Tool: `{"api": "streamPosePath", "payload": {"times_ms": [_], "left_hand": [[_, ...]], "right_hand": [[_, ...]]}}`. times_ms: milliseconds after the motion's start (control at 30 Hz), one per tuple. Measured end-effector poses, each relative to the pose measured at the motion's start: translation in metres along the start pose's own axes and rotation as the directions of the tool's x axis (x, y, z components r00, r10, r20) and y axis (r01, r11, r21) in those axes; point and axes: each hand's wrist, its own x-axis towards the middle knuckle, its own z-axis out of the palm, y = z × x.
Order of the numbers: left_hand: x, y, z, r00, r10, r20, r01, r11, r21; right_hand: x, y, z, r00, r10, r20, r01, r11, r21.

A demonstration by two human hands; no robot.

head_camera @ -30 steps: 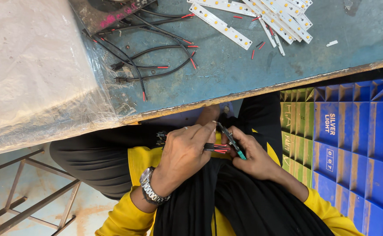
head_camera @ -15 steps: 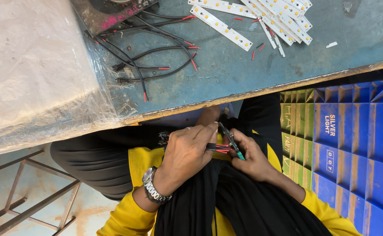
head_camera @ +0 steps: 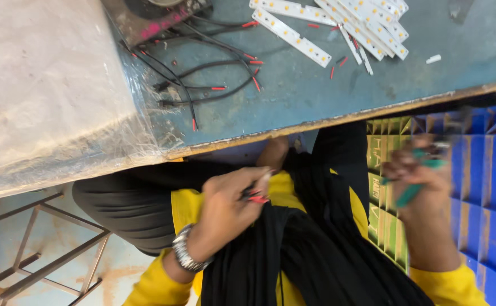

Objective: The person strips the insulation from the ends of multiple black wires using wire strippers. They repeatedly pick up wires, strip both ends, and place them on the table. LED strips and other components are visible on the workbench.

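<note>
Hands apart over the lap, wire left of frame, green tool right

Head view, and it is the only one. Left hand (head_camera: 228, 207) sits at centre frame, low, just under the worktop (head_camera: 316, 96) edge, over the black cloth (head_camera: 316, 255) on the lap. Its grip is clenched on a thin wire with red ends (head_camera: 257, 198), pinched between thumb and fingertips; the red tips poke out toward the right of the frame, so the wire's long axis runs roughly left to right, pointing across at the other hand.

Right hand (head_camera: 420, 181) is at the right of the frame, level with the left hand or a touch higher, and well apart from it. It is blurred, but the grip is clearly wrapped round a green-handled tool (head_camera: 412, 190), handles slanting down toward lower left. Whether the tool's nose is parted or together I cannot tell through the blur.

So the wire lies left of the tool, its free ends facing it, with open cloth between. The left hand is the nearer of the two to the worktop edge.

Behind the right hand stands a blue crate (head_camera: 486, 187), ribbed. Up on the worktop: loose black wires (head_camera: 202, 73) in the upper middle, white strips with yellow dots (head_camera: 350, 22) piled at upper right, and a plastic-wrapped bundle (head_camera: 44, 90) filling the upper left. A metal watch (head_camera: 186, 256) rides the left wrist.
</note>
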Motion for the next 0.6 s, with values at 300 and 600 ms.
{"api": "streamPosePath", "payload": {"times_ms": [300,600], "left_hand": [[-0.007,-0.029,0.033,0.950,-0.297,0.092,0.310,0.926,-0.213],[-0.014,-0.051,0.053,0.749,-0.569,0.339,0.626,0.442,-0.642]], "right_hand": [[-0.012,0.066,0.021,0.954,0.246,0.169,-0.245,0.969,-0.030],[-0.019,0.064,0.044,0.891,0.369,0.264,-0.268,0.898,-0.348]]}}
